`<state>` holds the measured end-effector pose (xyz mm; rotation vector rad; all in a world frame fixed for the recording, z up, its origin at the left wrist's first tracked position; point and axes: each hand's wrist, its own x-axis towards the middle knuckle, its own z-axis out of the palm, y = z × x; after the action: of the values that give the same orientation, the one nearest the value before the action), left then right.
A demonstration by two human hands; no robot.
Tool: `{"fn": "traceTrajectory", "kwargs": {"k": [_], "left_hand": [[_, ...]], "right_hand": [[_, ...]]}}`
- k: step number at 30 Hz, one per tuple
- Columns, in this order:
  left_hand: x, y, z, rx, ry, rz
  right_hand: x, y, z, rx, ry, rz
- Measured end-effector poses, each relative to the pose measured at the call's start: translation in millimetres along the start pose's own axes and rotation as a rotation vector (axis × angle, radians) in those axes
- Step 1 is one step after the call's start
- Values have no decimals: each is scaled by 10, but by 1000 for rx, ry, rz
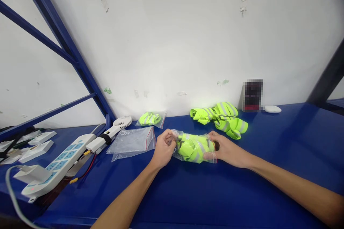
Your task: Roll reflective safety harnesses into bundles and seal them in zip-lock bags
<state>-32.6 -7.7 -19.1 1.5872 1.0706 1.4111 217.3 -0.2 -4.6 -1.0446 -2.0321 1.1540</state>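
Observation:
Between my two hands is a clear zip bag [176, 154] with a folded neon-yellow reflective vest [195, 147] inside it, just above the blue tabletop. My left hand [164, 146] pinches the bag's left end with curled fingers. At the other end, near the red zip edge, my right hand [224, 149] grips the bag, its fingers partly hidden behind and inside the opening. Behind my right hand lies a loose reflective vest [228, 118], crumpled, with silver stripes. Flat clear zip bags [131, 141] lie left of my left hand.
A bagged vest [149, 118] rests by the wall. Leftward are a handheld fan [122, 122], a power strip [60, 161] with a plugged adapter, and red-black wires [90, 168]. A white case [272, 109] sits at the back right. Blue frame bars [77, 62] rise at left.

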Motion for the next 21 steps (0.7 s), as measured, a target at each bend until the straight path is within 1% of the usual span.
{"fn": "traceTrajectory", "kwargs": {"k": [2, 4, 7, 10, 13, 16, 17, 19, 21], "left_hand": [[7, 36, 14, -24, 50, -16], [31, 105, 2, -62, 124, -23], [80, 275, -111, -69, 263, 25], [90, 478, -342, -27, 417, 83], [25, 642, -578, 106, 418, 99], [-75, 732, -742, 275, 458, 151], [-104, 749, -796, 321, 477, 168], [-148, 768, -943, 387, 552, 193], [-174, 768, -1164, 422, 695, 195]], "right_hand": [[19, 12, 9, 61, 35, 30], [44, 26, 7, 161, 87, 31], [69, 45, -12, 313, 161, 33], [70, 50, -1, 489, 228, 58], [69, -8, 76, 629, 273, 69], [75, -120, 162, 702, 235, 59], [77, -150, 172, 719, 235, 50], [82, -173, 148, 709, 297, 49], [85, -144, 70, 588, 403, 88]]}}
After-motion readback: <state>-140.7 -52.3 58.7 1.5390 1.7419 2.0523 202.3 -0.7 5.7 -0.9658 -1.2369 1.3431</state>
